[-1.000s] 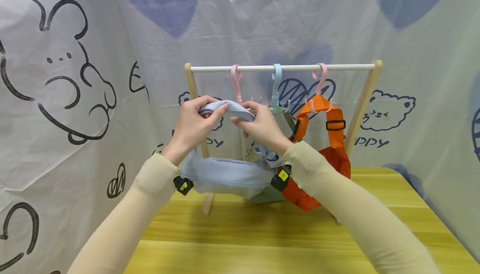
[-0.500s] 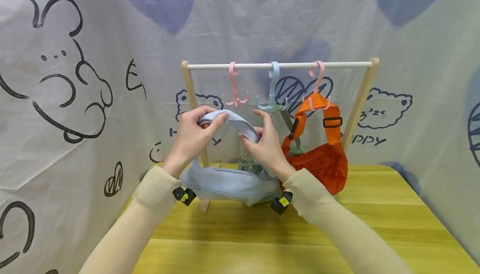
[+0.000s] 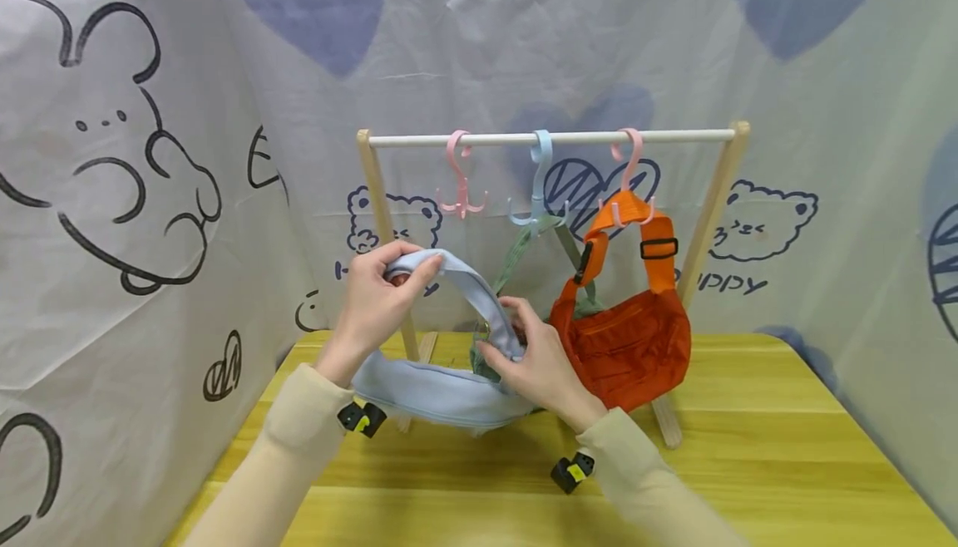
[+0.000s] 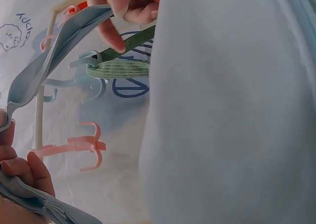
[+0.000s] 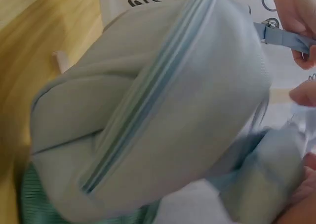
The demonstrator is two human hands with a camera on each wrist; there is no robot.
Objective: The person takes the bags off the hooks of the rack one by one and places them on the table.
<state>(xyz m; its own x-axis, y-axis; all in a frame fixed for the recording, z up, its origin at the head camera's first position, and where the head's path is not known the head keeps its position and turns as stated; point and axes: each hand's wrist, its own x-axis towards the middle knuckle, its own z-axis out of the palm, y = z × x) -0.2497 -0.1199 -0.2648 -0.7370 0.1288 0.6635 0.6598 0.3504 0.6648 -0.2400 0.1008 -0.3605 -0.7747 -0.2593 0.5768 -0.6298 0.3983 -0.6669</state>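
A light blue bag [image 3: 441, 396] hangs low in front of the rack, held by its strap [image 3: 473, 285]. My left hand [image 3: 372, 298] grips the top of the strap, thumb in front and fingers behind. Lower on the right, my right hand [image 3: 545, 364] pinches the same strap between thumb and fingers. In the left wrist view the strap stretches between both hands, and the bag's body fills the right side. In the right wrist view the zipped bag [image 5: 197, 100] hangs close to the camera, with a green bag [image 5: 30, 199] partly hidden behind it.
A rack with a white rod [image 3: 681, 136] stands on the wooden table [image 3: 748, 431]. On it hang a left pink hook [image 3: 460, 189], a blue hook [image 3: 538, 185] bearing a green strap [image 3: 513, 258], and a right pink hook [image 3: 632, 165] bearing an orange-red bag [image 3: 632, 343].
Both hands have moved down, the right one further, drawing the strap into a longer arc. The blue bag is lower, and the left pink and blue hooks now show fully.
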